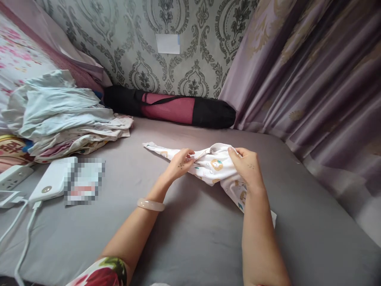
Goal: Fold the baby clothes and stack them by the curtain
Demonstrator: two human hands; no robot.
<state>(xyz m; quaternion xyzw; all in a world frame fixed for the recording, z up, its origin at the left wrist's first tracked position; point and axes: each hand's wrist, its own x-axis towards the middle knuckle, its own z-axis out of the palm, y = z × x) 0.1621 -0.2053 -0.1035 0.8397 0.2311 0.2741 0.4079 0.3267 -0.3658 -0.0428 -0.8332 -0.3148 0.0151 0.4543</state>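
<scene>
A small white garment (210, 165) printed with lion faces and leaves is stretched between my two hands over the grey sheet (190, 222). My left hand (181, 163) pinches its fabric near the middle, and a narrow end of the cloth reaches away to the left. At the upper right edge, my right hand (246, 165) grips the cloth with the thumb on top. The lower right part hangs down behind my right forearm, where a pale corner shows. A pale bangle circles my left wrist.
Folded clothes (62, 111) are piled at the left. Nearer lie a white power bank (55, 180) with a cable, a blurred-out item (85, 180) and a power strip (14, 176). A black and pink bag (169, 107) lies along the wall; a purple curtain (282, 67) hangs at right.
</scene>
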